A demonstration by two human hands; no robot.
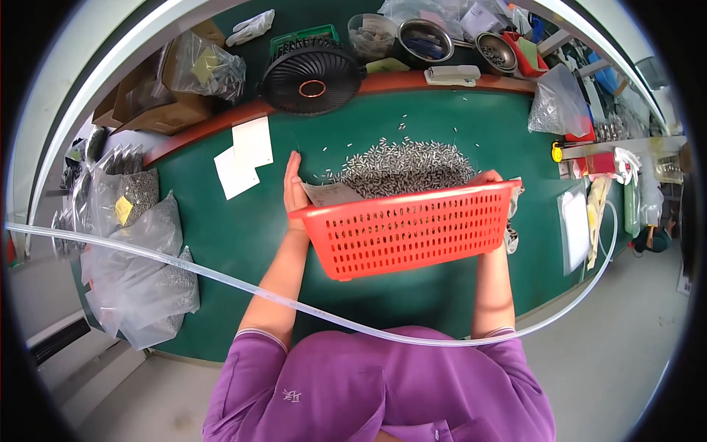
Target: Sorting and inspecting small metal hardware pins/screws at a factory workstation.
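Note:
A red plastic basket with slotted walls is tilted in front of me, its open side facing away. My left hand is at the basket's left end, fingers straight and pressed together, with the palm against the rim. At the right end, my right hand grips the far corner; the basket hides most of its fingers. A heap of small shiny metal pins lies along the basket's far side, partly hidden by it. A pale printed sheet shows at the basket's left inner edge.
White papers lie left on the green table. Bags of metal parts line the left edge. A black fan, metal bowls and a stapler stand at the back. A clear hose crosses before me.

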